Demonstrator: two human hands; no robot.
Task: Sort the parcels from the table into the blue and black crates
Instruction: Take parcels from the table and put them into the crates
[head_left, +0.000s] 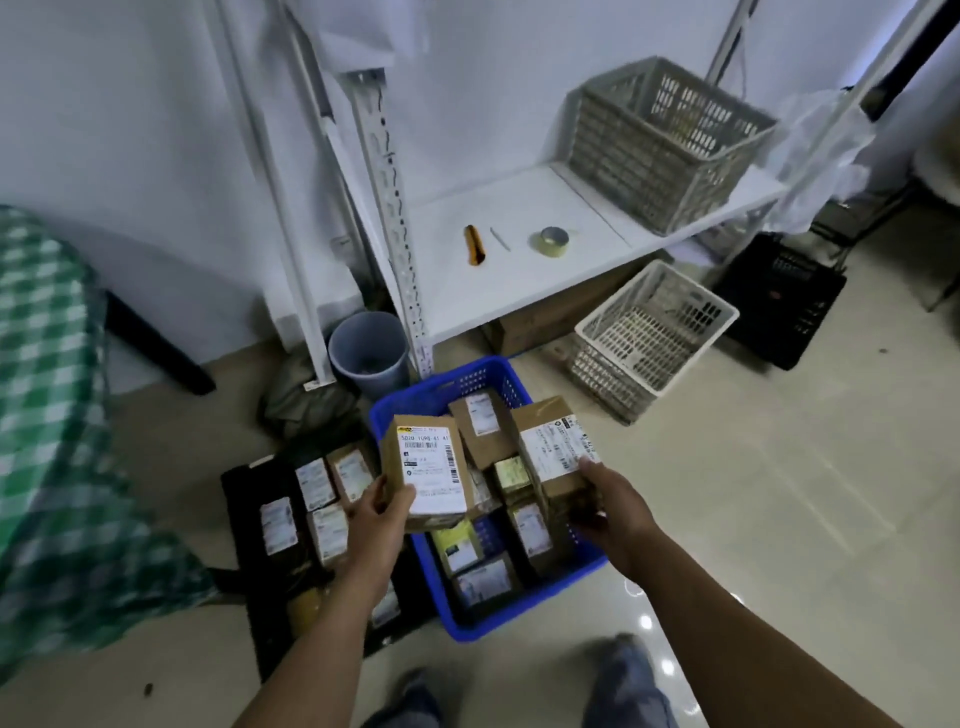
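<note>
above the blue crate (498, 374) the left hand (376, 512) grips one parcel (426, 475) with its label turned up, probably to read which crate it belongs in. beside it the right hand (610, 506) clasps a second parcel (558, 449). both are brown cartons with white labels. the black crate (239, 483) sits left.

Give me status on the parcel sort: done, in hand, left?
Done: the blue crate and the black crate each already hold several parcels. In hand: the left hand grips a labelled box, the right hand a second box, both above the crates, not yet dropped. Left: placing those two; the table's top isn't visible here, so the remaining count is unknown.
</note>
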